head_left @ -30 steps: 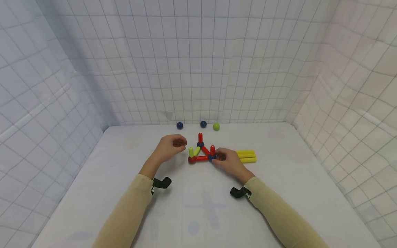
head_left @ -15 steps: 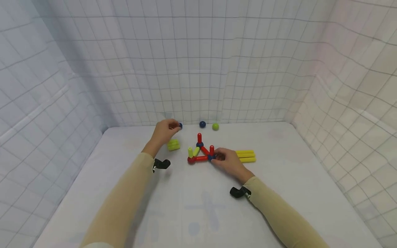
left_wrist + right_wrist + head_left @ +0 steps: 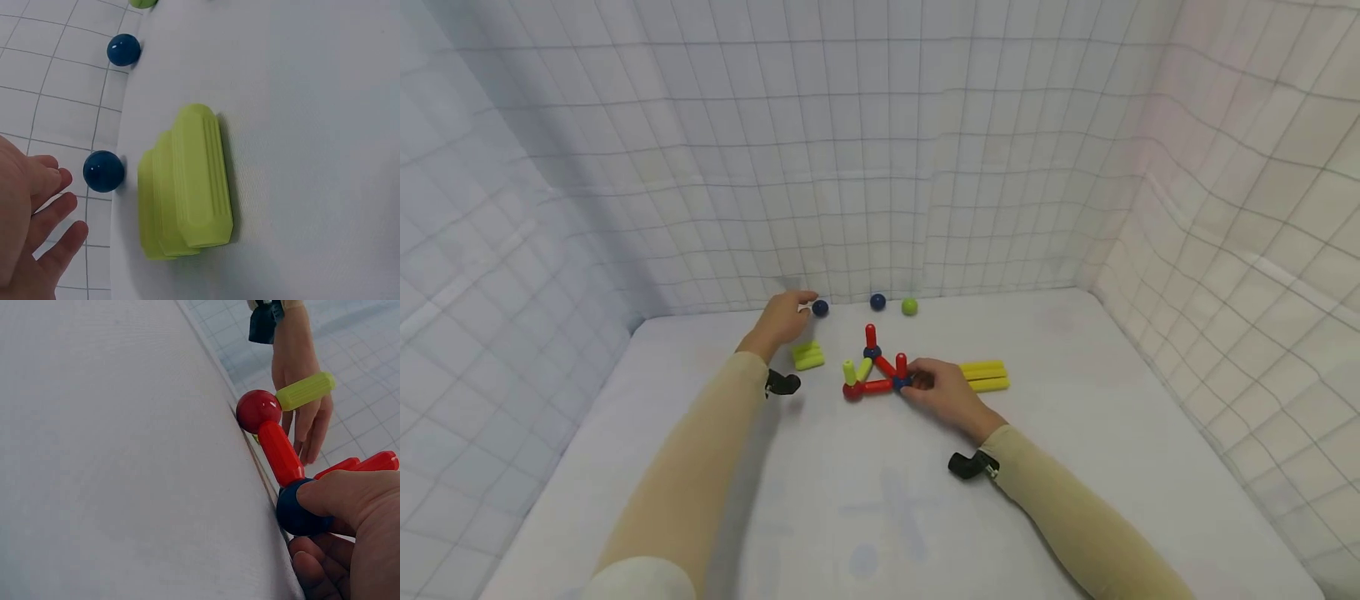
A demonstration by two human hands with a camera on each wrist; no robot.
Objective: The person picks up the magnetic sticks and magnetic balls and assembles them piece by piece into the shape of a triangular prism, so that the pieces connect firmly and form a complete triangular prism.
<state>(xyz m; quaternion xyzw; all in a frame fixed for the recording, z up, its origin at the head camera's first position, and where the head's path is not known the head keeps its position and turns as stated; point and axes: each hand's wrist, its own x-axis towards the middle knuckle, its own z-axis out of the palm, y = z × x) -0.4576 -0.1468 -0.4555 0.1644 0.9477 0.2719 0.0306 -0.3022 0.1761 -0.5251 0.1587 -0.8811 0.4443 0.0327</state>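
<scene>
Pinching the glossy dark-blue corner ball of a triangular frame with red and yellow-green, plastic-looking bars, the right hand held it on the tabletop. The left hand had its fingers spread just beside a loose, glossy dark-blue ball, seemingly without touching it. This ball looked light, hard and rather slippery, apt to roll, so I judged its middle the best place for taking hold. The frame seemed stiff along its bars. No container was visible.

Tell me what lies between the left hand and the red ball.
In the head view, a small group of loose lime rods lies between the left hand and the red ball.
</scene>
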